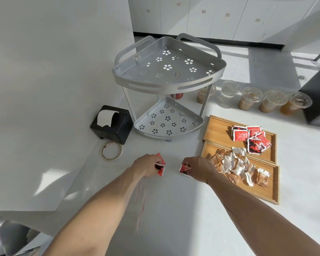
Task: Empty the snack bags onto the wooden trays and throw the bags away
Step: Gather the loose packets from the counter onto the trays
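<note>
On the white counter (pixel 174 209), the left hand (pixel 146 166) has its fingers closed around 1 red packet (pixel 160 166) and the right hand (pixel 198 169) pinches another red packet (pixel 184 169), both just left of 2 wooden trays (pixel 272 182) already heaped with snack packets (pixel 248 137).

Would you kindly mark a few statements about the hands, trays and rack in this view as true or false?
1. Each hand holds a red packet. True: the left hand grips one red packet, the right hand another.
2. The far wooden tray holds brown snacks. False: it holds red packets; the brown ones lie on the near wooden tray.
3. Both shelves of the corner rack are bare. True.
4. The tape roll sits on the tissue box. False: it lies on the counter in front of it.
</note>
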### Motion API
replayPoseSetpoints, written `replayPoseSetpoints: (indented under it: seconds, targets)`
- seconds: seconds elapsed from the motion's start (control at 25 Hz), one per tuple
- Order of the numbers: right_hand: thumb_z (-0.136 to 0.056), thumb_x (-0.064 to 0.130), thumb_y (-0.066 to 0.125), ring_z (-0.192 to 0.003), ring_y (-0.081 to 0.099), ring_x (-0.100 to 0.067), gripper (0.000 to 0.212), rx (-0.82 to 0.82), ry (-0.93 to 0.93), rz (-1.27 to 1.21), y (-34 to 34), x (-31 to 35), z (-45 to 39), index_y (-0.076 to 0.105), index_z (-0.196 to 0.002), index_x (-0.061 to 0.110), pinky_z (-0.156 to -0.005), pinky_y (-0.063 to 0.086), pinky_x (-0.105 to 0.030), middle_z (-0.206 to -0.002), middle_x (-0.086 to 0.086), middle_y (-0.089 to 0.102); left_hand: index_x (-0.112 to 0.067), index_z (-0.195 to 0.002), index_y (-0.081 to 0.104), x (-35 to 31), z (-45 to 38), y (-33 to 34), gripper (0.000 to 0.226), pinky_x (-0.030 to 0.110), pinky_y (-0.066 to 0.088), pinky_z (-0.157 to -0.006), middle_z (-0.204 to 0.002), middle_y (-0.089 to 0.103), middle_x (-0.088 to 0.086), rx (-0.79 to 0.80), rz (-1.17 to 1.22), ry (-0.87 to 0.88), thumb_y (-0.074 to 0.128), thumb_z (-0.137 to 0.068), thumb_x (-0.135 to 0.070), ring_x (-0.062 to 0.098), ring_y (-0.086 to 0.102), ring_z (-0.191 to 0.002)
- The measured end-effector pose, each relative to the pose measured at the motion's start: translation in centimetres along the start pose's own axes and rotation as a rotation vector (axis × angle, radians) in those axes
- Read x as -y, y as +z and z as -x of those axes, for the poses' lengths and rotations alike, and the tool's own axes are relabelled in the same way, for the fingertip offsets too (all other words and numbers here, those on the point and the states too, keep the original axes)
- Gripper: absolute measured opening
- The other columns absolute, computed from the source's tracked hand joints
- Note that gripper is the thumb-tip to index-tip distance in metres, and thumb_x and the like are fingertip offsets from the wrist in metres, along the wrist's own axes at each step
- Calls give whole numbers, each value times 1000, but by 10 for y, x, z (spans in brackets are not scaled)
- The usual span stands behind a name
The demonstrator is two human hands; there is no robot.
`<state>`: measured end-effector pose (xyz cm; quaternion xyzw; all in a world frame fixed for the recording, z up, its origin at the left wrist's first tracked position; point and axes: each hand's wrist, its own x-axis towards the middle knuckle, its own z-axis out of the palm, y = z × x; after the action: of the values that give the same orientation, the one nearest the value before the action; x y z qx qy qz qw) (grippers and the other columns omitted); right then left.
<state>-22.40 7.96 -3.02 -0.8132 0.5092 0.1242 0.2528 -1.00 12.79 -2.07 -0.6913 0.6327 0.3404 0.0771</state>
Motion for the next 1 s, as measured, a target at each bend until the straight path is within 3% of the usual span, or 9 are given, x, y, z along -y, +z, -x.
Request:
replayPoseSetpoints:
  seconds: [0.28, 0.52, 0.76, 0.88, 1.0]
  targets:
    - [-81, 15, 58, -104, 65, -29, 44, 62, 116, -60, 21, -6, 25, 62, -121, 35, -70, 47, -30, -116, -6, 68, -30, -124, 57, 8, -15, -16, 46, 33, 46, -78, -126, 64, 3, -99, -73, 42, 57, -86, -6, 24, 60, -109]
    - [-84, 17, 59, -105, 65, -28, 42, 32, 179, -67, 30, -8, 30, 59, -124, 32, -72, 48, -31, -117, -4, 68, -26, -143, 43, 11, -31, -2, 63, 36, 45, -89, -136, 55, 7, -32, -223, 141, 51, -87, 2, 28, 53, -121]
    - [-86, 15, 60, -107, 64, -30, 42, -18, 246, -100, 34, -5, 36, 56, -127, 25, -77, 49, -34, -120, -4, 67, -14, -113, 54, 10, -40, -12, 34, 35, 43, -65, -117, 44, 10, -48, -385, 208, 58, -84, 2, 27, 53, -82]
    - [-85, 16, 61, -104, 65, -32, 37, -23, 271, -90, 34, -9, 44, 58, -122, 21, -72, 46, -32, -116, -7, 68, -16, -106, 54, 6, -38, -15, 30, 34, 40, -67, -116, 44, 6, -92, -456, 248, 61, -81, 0, 25, 49, -96]
    - [-83, 15, 61, -100, 66, -32, 35, -18, 287, -71, 31, -16, 55, 60, -117, 21, -69, 46, -31, -111, -8, 68, -16, -104, 53, -2, -32, -19, 26, 33, 36, -71, -111, 56, 3, -37, -525, 249, 56, -82, -3, 25, 48, -100]
